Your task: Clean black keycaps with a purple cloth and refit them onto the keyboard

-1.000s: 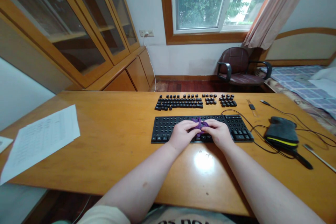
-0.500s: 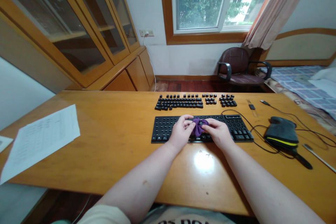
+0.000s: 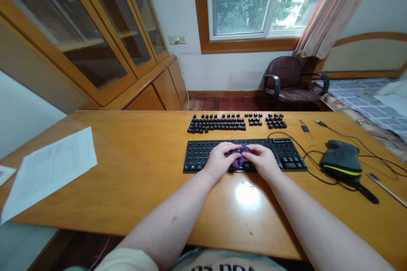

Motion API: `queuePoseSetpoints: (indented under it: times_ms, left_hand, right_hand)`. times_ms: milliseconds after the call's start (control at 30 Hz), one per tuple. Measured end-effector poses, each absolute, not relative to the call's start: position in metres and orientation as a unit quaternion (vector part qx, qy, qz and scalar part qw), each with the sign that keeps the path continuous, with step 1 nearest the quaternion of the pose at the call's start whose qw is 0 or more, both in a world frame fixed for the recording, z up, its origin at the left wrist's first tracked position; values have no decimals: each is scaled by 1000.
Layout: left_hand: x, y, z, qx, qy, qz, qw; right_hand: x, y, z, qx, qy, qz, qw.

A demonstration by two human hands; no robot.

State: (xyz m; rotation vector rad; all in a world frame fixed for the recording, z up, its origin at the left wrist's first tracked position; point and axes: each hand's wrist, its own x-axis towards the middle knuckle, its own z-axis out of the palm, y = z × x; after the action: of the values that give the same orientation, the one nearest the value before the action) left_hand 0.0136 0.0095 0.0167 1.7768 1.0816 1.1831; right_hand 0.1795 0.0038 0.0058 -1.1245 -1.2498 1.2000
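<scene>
A black keyboard base (image 3: 203,154) with most keycaps off lies on the wooden desk (image 3: 140,165). My left hand (image 3: 220,160) and my right hand (image 3: 263,160) rest together over its middle. Both are closed on a small purple lump (image 3: 238,157) that looks like cleaning putty, pinched between the fingers just above the base. Beyond the base, several loose black keycaps (image 3: 219,123) are laid out in rows in keyboard order.
Printed sheets of paper (image 3: 51,169) lie at the desk's left edge. At the right are a black case with a yellow stripe (image 3: 342,161), tangled black cables (image 3: 314,165) and a thin tool (image 3: 386,190). A chair (image 3: 286,80) stands behind the desk.
My hands have kept working the purple lump, pulling it slightly apart half a second ago and now pressing it back together lower over the keyboard base.
</scene>
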Motion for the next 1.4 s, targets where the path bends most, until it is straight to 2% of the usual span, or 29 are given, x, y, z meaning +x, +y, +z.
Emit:
queuePoseSetpoints:
  times_ms: [133, 233, 400, 600, 833, 1067, 1233, 1400]
  left_hand:
    - [13, 8, 16, 667, 450, 486, 341]
    - [14, 5, 15, 680, 468, 471, 310]
    - [15, 2, 15, 741, 458, 420, 254]
    - [16, 4, 12, 747, 462, 413, 240]
    - [17, 0, 14, 785, 445, 378, 205]
    - [19, -1, 15, 763, 457, 398, 225]
    - [19, -2, 15, 771, 452, 382, 235]
    - [19, -2, 16, 743, 459, 410, 263]
  right_hand:
    - [179, 5, 1, -478, -476, 503, 540]
    - [180, 6, 1, -452, -517, 467, 557]
    - [179, 5, 2, -443, -549, 473, 527]
    - [177, 5, 0, -480, -474, 523, 520]
    - [174, 2, 7, -486, -496, 518, 499]
    - [177, 3, 7, -469, -474, 543, 510]
    - [179, 3, 8, -476, -506, 510, 508]
    - [184, 8, 5, -454, -450, 550, 537]
